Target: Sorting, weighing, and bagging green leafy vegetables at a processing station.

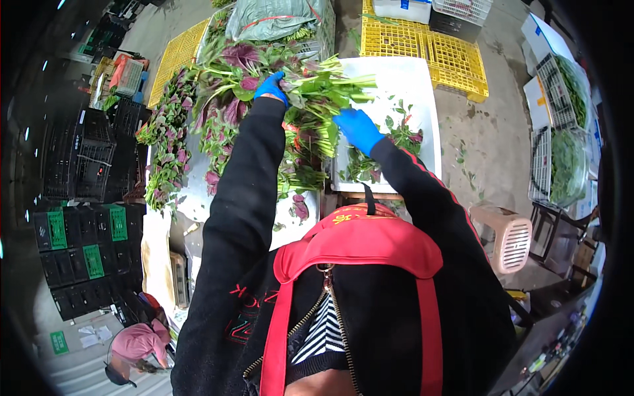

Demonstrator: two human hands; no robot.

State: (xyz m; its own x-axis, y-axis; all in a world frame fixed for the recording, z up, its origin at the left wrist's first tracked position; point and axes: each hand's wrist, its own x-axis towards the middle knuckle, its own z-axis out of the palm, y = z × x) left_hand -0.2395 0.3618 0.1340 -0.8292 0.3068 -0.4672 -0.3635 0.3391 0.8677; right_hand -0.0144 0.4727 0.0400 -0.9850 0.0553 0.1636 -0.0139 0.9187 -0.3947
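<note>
My left hand (272, 88), in a blue glove, is closed round a bunch of amaranth greens (243, 58) with purple-and-green leaves. Its pale green stems (347, 86) point right. My right hand (360, 130), also blue-gloved, has its fingers together at the stems near the pile's right side; its fingertips are partly hidden. Below the held bunch lie more amaranth bunches (310, 142), at least one with a red band (290, 131). Under my right wrist, loose leaves and sprigs (404, 135) lie in a white tray (389, 69).
More amaranth (173, 148) is heaped along the table's left side. Yellow plastic pallets (456, 59) lie beyond the tray. Black crates (79, 158) are stacked at left; baskets of greens (568, 165) stand at right. A pinkish stool (512, 237) is near my right elbow. Another person (140, 340) is at lower left.
</note>
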